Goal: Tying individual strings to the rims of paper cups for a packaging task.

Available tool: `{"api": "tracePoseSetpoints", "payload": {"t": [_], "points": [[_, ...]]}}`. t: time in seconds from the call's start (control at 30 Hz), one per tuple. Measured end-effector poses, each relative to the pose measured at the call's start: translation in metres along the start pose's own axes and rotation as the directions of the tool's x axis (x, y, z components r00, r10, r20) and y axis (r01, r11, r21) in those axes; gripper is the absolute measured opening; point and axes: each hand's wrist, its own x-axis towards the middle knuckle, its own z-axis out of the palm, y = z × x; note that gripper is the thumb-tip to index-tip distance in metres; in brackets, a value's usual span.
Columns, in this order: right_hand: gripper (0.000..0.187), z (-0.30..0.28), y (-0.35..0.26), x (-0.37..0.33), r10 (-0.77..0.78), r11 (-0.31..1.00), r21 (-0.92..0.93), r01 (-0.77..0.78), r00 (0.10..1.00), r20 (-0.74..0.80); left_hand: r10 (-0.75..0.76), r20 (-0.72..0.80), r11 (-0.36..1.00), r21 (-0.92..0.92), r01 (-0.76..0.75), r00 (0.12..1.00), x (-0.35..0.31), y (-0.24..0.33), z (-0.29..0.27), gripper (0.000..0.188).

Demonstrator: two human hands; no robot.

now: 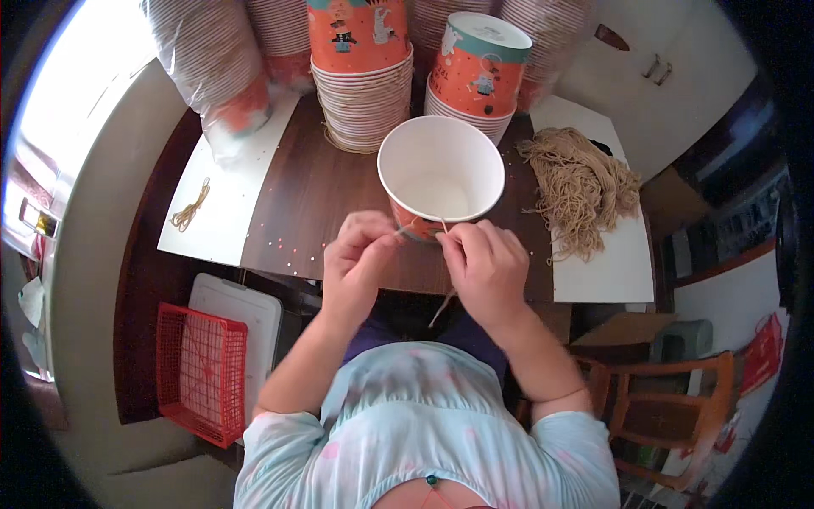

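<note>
We pinch a thin tan string [443,301] with both hands at the near rim of a white-lined paper bucket [441,174] standing on the bench [309,199]. Our left hand [356,259] and right hand [485,270] each keep a closed grip on it. A bundle of strings [581,187] lies right.

Bare dark wooden tabletop [309,199] lies open left of the white-lined orange paper bucket [440,174]. Behind it, stacked orange paper buckets [360,76] wall off the far edge. To the right, a heap of tan string [581,187] crowds the white sheet [610,267].
</note>
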Motion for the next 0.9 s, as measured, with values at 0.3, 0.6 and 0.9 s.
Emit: {"api": "tracePoseSetpoints", "payload": {"t": [0.3,0.6,0.9], "points": [[0.010,0.015,-0.018,-0.033,0.059,0.962,0.266,-0.065,0.998,0.032,-0.347,0.183,0.798,-0.457,0.392,0.920,-0.024,-0.016,0.017,0.012],[0.015,0.004,-0.004,-0.016,0.339,0.266,0.644,-0.717,0.695,0.634,0.060,0.132,0.965,0.246,-0.091,0.989,-0.027,-0.016,0.020,0.009],[0.009,0.010,-0.007,-0.013,0.125,0.855,0.486,-0.183,0.981,0.150,0.155,0.153,0.835,0.508,-0.212,0.976,-0.004,-0.010,0.018,0.031]]}}
